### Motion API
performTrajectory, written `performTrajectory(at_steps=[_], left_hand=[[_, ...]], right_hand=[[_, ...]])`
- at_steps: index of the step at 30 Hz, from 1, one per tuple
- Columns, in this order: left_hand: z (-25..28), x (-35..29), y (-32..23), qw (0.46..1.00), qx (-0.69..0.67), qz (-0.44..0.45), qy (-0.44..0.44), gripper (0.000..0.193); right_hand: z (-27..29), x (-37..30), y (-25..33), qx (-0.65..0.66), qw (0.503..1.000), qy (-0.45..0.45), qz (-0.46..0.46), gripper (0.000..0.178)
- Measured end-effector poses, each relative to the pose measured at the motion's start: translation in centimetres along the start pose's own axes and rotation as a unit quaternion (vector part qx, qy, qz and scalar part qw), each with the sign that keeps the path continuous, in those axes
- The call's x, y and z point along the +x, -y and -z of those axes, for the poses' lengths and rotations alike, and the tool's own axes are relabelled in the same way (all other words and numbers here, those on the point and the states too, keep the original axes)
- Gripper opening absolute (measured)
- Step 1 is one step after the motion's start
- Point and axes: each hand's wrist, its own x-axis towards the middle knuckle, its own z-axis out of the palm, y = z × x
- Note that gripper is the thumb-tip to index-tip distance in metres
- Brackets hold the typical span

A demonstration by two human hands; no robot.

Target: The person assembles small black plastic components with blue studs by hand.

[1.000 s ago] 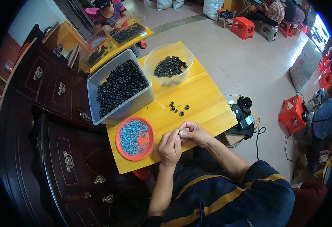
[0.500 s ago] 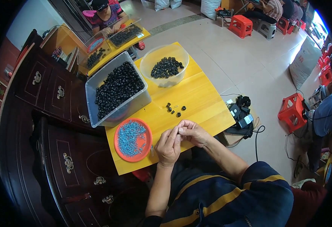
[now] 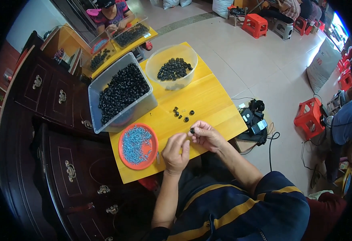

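Note:
Over the near edge of the yellow table, my right hand (image 3: 209, 136) pinches a small black ring-shaped part (image 3: 192, 131) between thumb and fingertips. Just left of it, my left hand (image 3: 176, 154) has its fingers curled in toward the thumb; anything between them is too small or blurred to make out. The two hands are close together but apart. Beyond them several loose black parts (image 3: 186, 119) and a few tiny pale pieces (image 3: 184, 110) lie on the table. A round orange tray (image 3: 154, 154) of small blue-silver pieces (image 3: 135, 140) sits left of my left hand.
A deep clear bin (image 3: 149, 100) full of black parts and a round clear tub (image 3: 190, 56) holding fewer stand on the yellow table (image 3: 216, 92). Dark drawers (image 3: 69, 172) flank the left. A person works at another table (image 3: 154, 35); a black bag (image 3: 256, 120) and red stool (image 3: 307, 116) stand right.
My hands have drawn apart from their touching pose. The black part now shows in my right fingertips. The view has shifted slightly, and the person opposite has changed posture.

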Motion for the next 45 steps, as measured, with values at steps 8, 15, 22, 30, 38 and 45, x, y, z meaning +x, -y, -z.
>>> performTrajectory(at_steps=[8, 15, 22, 30, 38, 45], left_hand=[[-0.6, 0.0, 3.3, 0.981, -0.056, 0.184, 0.002, 0.024], [-1.8, 1.3, 5.9, 0.986, 0.002, 0.157, 0.059, 0.022], [-3.9, 3.2, 7.2, 0.984, 0.076, 0.117, 0.11, 0.022], [-3.8, 2.9, 7.7, 0.981, 0.117, 0.104, 0.114, 0.013], [-2.6, 2.0, 6.9, 0.965, 0.172, 0.093, 0.174, 0.014], [-1.0, 1.1, 6.4, 0.97, 0.109, 0.142, 0.165, 0.013]], right_hand=[[1.2, 0.4, 1.2, 0.018, 1.0, 0.01, -0.007, 0.023], [1.8, 0.7, 0.5, 0.016, 1.0, 0.024, -0.011, 0.029], [1.9, 0.9, 0.4, 0.028, 0.999, 0.038, -0.007, 0.028], [1.6, 0.9, 0.5, 0.014, 0.999, 0.034, -0.012, 0.026], [1.6, 1.0, 0.3, 0.0, 1.0, 0.025, -0.009, 0.027], [0.3, 0.8, -0.3, -0.012, 1.0, 0.012, -0.025, 0.026]])
